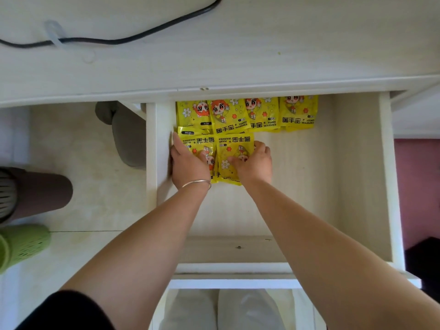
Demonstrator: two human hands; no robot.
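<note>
Head-down view into an open white drawer point(357, 167). Yellow foil hand-warmer sachets lie inside. A back row point(262, 115) of four overlaps along the drawer's far edge, and two more sit just in front of it, in the drawer's far left corner.

The left hand point(188, 165), wearing a thin bangle point(197, 183), lies flat with fingers straight on the left sachet point(202, 141), its outer edge against the drawer's left wall. The right hand point(253, 163) grips the right sachet point(234, 148), fingers curled over its right edge and thumb pressing on top. The two sachets touch side by side.

They are probably light, thin and pliable, with slick foil that slides easily. Pinching a sealed edge, or pressing flat and sliding, seems the surest hold.
</note>
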